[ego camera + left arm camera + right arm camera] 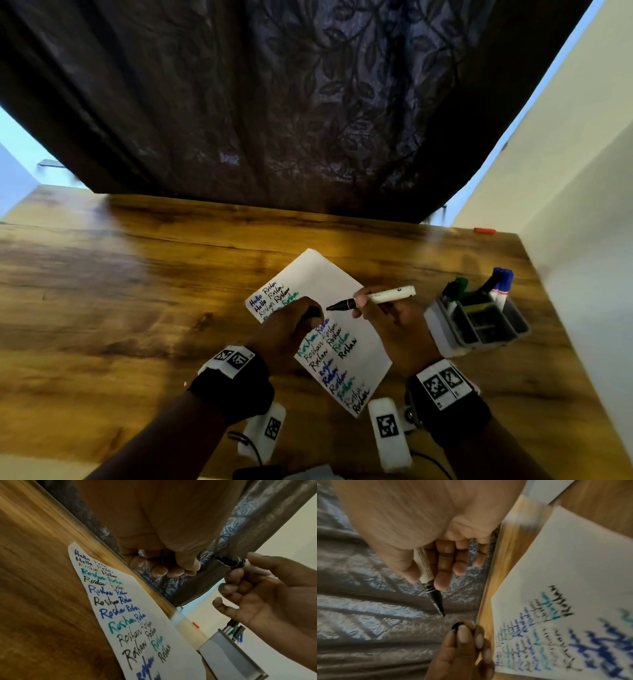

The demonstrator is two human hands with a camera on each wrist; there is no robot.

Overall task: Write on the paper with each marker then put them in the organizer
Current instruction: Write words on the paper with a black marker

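Two hands hover over the paper [329, 294], which lies slantwise on the wooden table [137, 274] and carries rows of black, blue and green writing. The right hand [394, 325] pinches a white marker [383, 296] between thumb and fingers, its bare black tip pointing toward the left hand [291, 325] and held above the paper. The left hand's fingers are curled round a black cap [455, 626], whose open end faces the tip, just apart from it. Right of the paper stands the grey organizer [479, 329], with green and blue markers [500, 284] upright in its far compartments. A small red thing [484, 231] lies at the table's far right edge, well beyond the paper.
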